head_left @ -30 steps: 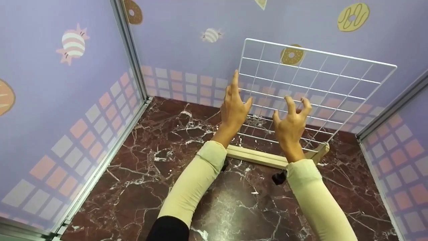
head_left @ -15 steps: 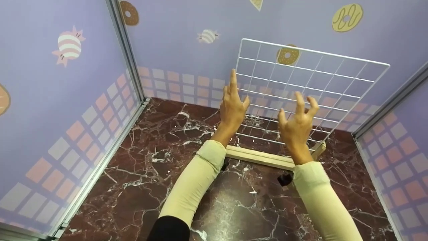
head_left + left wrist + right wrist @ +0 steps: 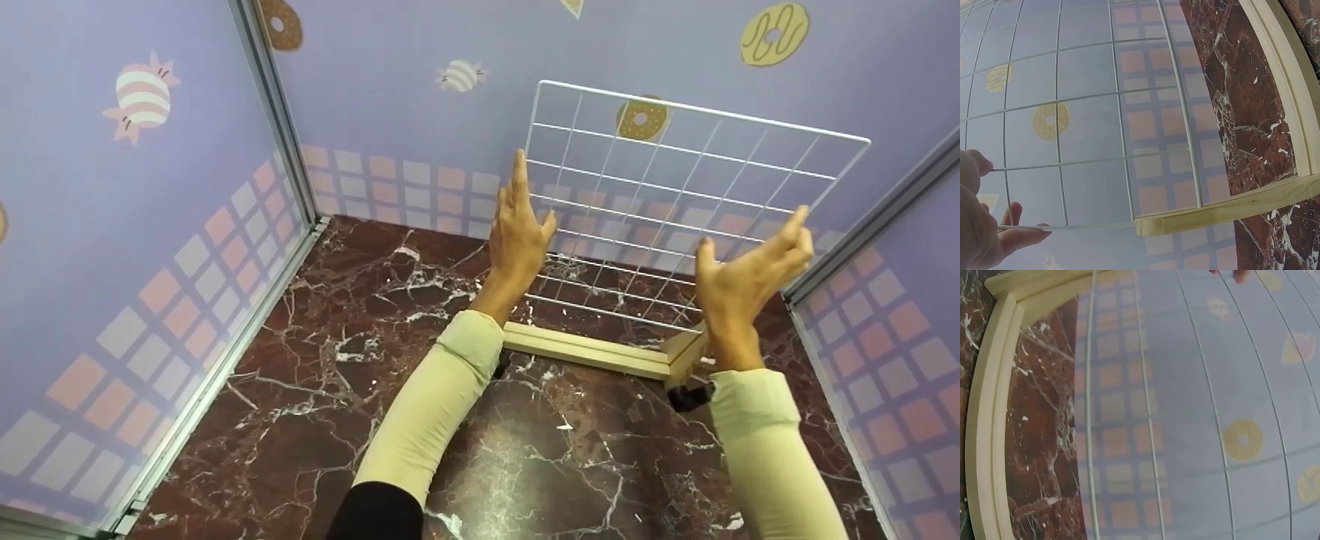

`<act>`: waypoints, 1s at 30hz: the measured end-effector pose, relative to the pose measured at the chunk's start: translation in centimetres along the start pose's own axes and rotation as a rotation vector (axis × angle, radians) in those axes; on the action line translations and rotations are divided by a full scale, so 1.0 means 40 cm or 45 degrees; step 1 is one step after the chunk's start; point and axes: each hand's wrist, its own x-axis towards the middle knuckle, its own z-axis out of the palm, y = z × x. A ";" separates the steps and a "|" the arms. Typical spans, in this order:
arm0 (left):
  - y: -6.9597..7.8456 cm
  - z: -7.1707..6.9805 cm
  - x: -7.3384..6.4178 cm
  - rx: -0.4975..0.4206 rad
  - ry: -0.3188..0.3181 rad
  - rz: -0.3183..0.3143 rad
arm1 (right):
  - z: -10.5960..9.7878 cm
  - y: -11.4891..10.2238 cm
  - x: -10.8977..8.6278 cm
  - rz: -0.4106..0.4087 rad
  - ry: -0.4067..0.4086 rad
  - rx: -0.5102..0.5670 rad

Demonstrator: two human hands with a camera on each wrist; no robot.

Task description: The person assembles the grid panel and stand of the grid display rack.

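Note:
A white wire grid panel (image 3: 675, 180) stands upright, leaning a little, above a pale wooden base (image 3: 585, 349) with side pieces. My left hand (image 3: 517, 244) holds the panel's left edge. In the left wrist view, the left thumb (image 3: 979, 162) is in front of the mesh and fingers lie at the edge wire, one showing behind it. My right hand (image 3: 754, 281) is by the panel's right edge, thumb up and fingers loosely bent; whether it touches the wire cannot be told. The right wrist view shows panel wires (image 3: 1207, 391) but not the right hand.
Dark red marbled floor (image 3: 300, 450) lies under the base, with small white flecks. A black strap-like piece (image 3: 688, 397) is by the right wrist. Purple patterned walls (image 3: 390, 97) stand behind and at both sides, with a metal corner post (image 3: 274, 112) at left.
My right hand has moved right, from in front of the mesh to the panel's right edge, and turned with its fingers pointing right. The left hand stays at the left edge.

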 end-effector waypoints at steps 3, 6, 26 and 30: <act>0.002 -0.001 0.002 0.004 0.004 -0.002 | -0.014 0.011 0.018 0.033 -0.017 0.020; 0.002 -0.002 0.003 -0.002 -0.001 0.005 | -0.025 0.017 0.031 0.076 -0.062 0.043; -0.005 -0.009 0.003 -0.006 -0.031 0.007 | -0.053 0.040 0.062 0.271 -0.232 -0.007; -0.009 -0.012 0.000 -0.008 -0.018 0.027 | -0.053 0.043 0.057 0.245 -0.215 0.004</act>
